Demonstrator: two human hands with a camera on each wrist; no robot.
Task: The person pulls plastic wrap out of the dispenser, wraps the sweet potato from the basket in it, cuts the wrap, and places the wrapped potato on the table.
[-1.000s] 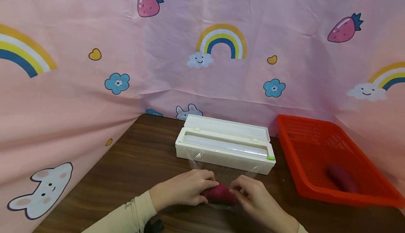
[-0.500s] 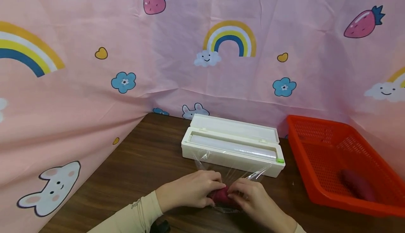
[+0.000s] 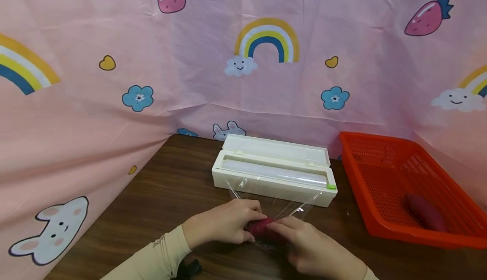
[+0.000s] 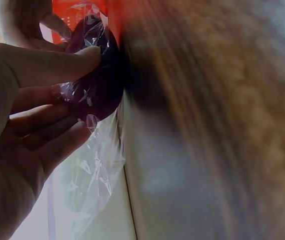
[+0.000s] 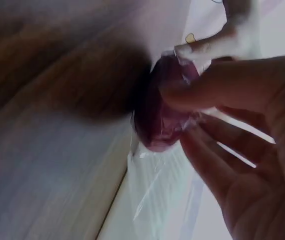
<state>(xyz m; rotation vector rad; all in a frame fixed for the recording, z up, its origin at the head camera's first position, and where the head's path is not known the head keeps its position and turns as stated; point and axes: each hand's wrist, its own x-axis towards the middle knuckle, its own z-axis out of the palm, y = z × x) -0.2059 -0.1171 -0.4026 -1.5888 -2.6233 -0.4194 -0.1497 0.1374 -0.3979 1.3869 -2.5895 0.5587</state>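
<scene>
A purple-red sweet potato [image 3: 260, 228] lies on the table in front of the dispenser box, with clear cling film [image 3: 279, 206] around it. The film runs back to the roll [image 3: 274, 172] inside the white box [image 3: 220, 180]. My left hand [image 3: 232, 222] holds the left end of the sweet potato, thumb on the near side. My right hand [image 3: 317, 246] grips the other end, its thumb pressing the film-covered skin in the right wrist view. Crinkled film clings to the sweet potato [image 4: 100, 82] in the left wrist view. My fingers hide much of it.
The box lid [image 3: 275, 150] stands raised at the back. On the right sits a red plastic basket [image 3: 363, 204] holding another sweet potato [image 3: 424, 212]. A dark object [image 3: 188, 269] lies by my left wrist. A patterned pink cloth [image 3: 152, 145] hangs around the table.
My right hand has shifted its grip, now lying flatter over the right end of the sweet potato. The left hand stays on its end. The head view has shifted slightly.
</scene>
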